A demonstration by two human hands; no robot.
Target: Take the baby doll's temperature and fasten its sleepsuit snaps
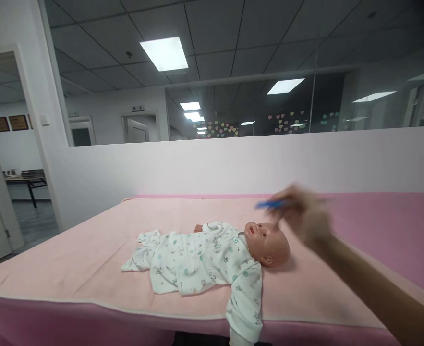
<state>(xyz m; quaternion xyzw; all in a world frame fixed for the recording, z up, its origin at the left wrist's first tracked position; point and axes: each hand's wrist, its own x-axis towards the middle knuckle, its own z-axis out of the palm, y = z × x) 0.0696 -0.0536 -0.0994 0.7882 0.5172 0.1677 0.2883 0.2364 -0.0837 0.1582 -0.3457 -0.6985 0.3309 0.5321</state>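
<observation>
A: Where is the right hand (305, 216)?

B: Raised above the doll's head, blurred. It seems closed on a thin blue object (269, 204), though the smear makes the grip hard to read.

A: And the doll (212, 257)?

B: On its back on the pink blanket (89, 259) covering the bed, in a white patterned suit, head to the right

A: The left hand?

B: Out of sight

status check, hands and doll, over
Right hand blurred above doll's head, holding a thin blue item. Left hand out of view. Doll on its back on pink blanket. Nothing between.
</observation>
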